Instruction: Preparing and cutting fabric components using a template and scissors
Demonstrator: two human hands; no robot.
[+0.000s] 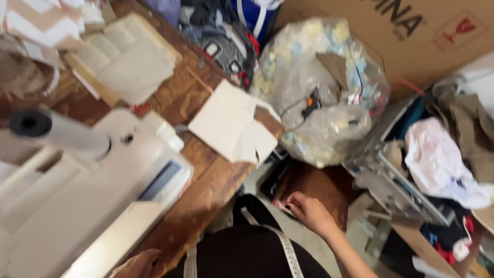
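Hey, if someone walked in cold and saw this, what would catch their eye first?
Probably the big clear plastic bag of pale scraps, bulging at top centre beside the wooden table. Next, the white sewing machine filling the lower left. Then the right hand reaching low beside the table, fingertips on something small and indistinct.

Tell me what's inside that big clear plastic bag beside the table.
The clear plastic bag holds pale yellow, blue and white scraps, a brown cardboard piece and dark cords. Deeper contents are hidden by crumpled plastic and blur.
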